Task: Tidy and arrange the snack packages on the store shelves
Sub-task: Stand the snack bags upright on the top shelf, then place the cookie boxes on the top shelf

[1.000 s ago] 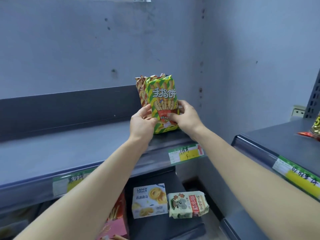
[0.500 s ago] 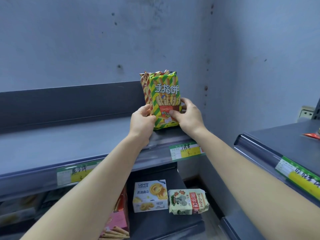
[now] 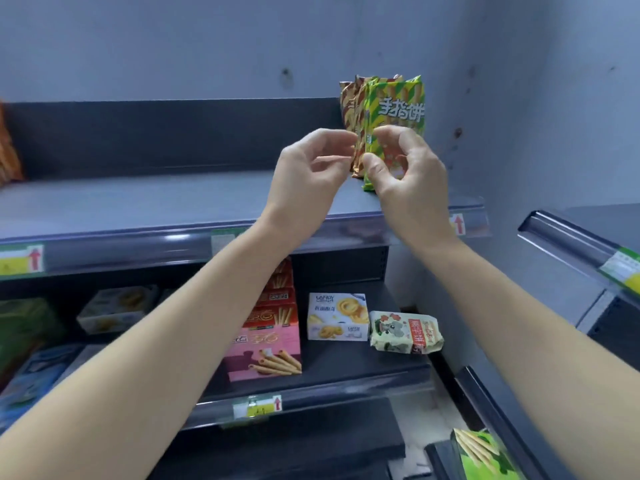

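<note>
Facing-up step: green packet [image 3: 398,109] stands upright on the top shelf [image 3: 138,202], fronting the brown packets [image 3: 348,105]. Left hand [image 3: 308,174] is loosely curled, no grip on anything. Right hand [image 3: 408,181] curves at the packet edge; can't tell if it's pinching. Next, probably the skewed koala pack [image 3: 405,332] below: turn it square.

the light was dim, bluish and even; shadows were soft, edges bowed by the wide lens, left side blurred.

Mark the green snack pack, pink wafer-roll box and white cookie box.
green snack pack [image 3: 398,110]: head view, white lettering on its front.
pink wafer-roll box [image 3: 266,348]: head view, front face middle.
white cookie box [image 3: 337,317]: head view, front face middle.
</note>
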{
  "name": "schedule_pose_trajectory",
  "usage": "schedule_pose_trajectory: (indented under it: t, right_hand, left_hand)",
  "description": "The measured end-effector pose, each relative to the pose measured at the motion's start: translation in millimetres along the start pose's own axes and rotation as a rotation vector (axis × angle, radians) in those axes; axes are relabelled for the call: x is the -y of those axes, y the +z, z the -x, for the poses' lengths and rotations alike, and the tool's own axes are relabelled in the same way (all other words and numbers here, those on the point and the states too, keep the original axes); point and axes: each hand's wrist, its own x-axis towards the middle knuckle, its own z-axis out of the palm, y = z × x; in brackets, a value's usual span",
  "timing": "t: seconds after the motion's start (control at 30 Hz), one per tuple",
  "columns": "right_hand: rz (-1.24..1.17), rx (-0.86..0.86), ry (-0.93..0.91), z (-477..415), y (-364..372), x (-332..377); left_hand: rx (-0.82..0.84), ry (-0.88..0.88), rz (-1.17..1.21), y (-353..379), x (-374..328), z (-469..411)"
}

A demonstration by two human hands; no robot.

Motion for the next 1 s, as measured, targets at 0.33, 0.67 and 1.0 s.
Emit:
schedule_pose_trajectory:
  t: [0.33,0.67,1.0]
  right_hand:
    - [-0.117,0.255,0.057,99,72,64]
    - [-0.157,0.515,0.178,184,146,107]
    - [-0.160,0.691,0.301,224,183,119]
  left_hand:
    - [-0.025,-0.237,-0.049,-107,38,112]
    - [-0.079,-0.477,-0.136,-195,75,201]
    - [-0.150,-0.635,-0.132,-236,99,240]
